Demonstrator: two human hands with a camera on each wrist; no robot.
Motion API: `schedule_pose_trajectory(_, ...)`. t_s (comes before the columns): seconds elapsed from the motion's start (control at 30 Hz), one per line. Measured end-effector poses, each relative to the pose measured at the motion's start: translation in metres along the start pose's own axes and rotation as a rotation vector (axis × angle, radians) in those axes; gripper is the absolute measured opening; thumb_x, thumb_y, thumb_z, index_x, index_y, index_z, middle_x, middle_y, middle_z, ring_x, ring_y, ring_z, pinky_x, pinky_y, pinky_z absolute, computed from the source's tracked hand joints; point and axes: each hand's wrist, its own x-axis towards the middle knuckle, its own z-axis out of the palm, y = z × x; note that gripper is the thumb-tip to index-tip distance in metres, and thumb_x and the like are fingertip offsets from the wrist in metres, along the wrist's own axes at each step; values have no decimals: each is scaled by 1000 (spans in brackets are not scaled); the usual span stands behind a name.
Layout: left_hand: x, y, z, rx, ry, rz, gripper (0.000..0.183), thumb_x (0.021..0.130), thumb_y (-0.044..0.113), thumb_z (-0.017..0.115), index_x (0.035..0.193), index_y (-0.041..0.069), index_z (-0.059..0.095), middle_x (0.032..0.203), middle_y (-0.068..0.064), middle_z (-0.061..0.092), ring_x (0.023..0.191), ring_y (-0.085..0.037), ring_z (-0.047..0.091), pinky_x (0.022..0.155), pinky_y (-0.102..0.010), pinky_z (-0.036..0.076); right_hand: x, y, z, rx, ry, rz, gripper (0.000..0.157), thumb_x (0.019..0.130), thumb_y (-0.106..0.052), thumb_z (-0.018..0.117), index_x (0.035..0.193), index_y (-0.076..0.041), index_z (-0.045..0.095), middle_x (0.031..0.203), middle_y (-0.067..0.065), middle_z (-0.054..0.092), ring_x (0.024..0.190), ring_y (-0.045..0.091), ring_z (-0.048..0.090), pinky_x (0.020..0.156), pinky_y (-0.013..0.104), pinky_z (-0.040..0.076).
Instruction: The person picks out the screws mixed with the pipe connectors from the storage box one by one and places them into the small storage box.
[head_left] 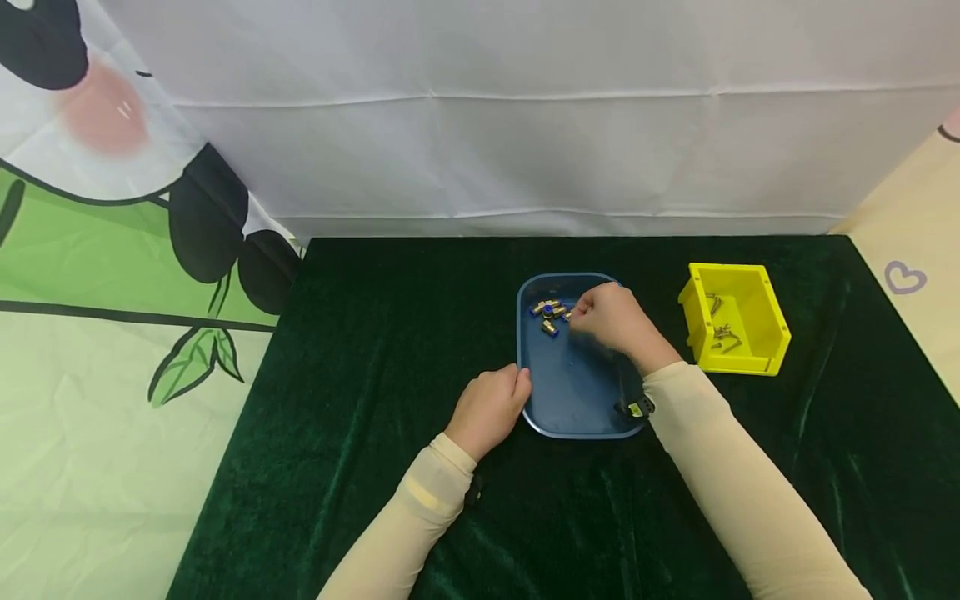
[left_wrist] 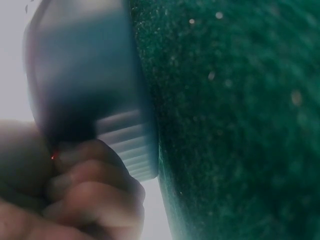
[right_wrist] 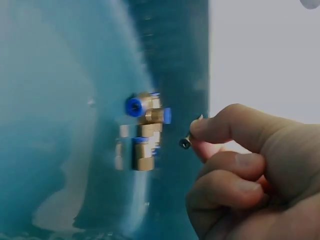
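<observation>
A blue tray (head_left: 577, 400) lies on the dark green cloth. My left hand (head_left: 487, 408) grips its left rim, and the left wrist view shows the curled fingers (left_wrist: 95, 195) against the ribbed side wall. Over the tray's far part, my right hand (head_left: 611, 317) pinches a small screw (right_wrist: 185, 143) between thumb and index finger, its socket head pointing away from the fingertips. Several brass push-in fittings with blue collars (right_wrist: 144, 162) lie in a small pile in the tray, just beside the screw in the right wrist view.
A yellow bin (head_left: 750, 317) stands right of the tray with several loose screws (head_left: 726, 333) inside. Green velvet cloth (head_left: 375, 375) covers the table, and a white sheet (head_left: 525, 158) hangs behind its far edge.
</observation>
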Motion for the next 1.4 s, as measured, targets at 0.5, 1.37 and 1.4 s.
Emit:
schedule_pose_trajectory(0.5, -1, -1, 2, 3, -2, 6, 39, 107, 32, 37, 75, 18, 54, 61, 2, 51, 49, -13, 52, 45, -28, 39, -22, 20, -37, 372, 75, 63, 20, 97, -23, 66, 106, -6, 72, 60, 3, 42, 50, 20, 40, 51, 28, 38)
schedule_pose_trajectory(1.37, -1, -2, 2, 7, 14, 2, 41, 107, 33, 36, 73, 18, 53, 61, 2, 50, 48, -13, 50, 45, -29, 38, -95, 114, -109, 297, 332, 429, 66, 94, -54, 60, 132, -1, 57, 122, 11, 47, 80, 22, 53, 58, 24, 45)
schedule_pose_trajectory(1.4, -1, -2, 2, 7, 14, 3, 41, 107, 33, 36, 73, 18, 53, 61, 2, 50, 48, -13, 50, 45, -29, 38, -95, 115, -109, 295, 331, 434, 66, 93, -54, 60, 132, -1, 57, 123, 12, 47, 81, 23, 53, 58, 25, 45)
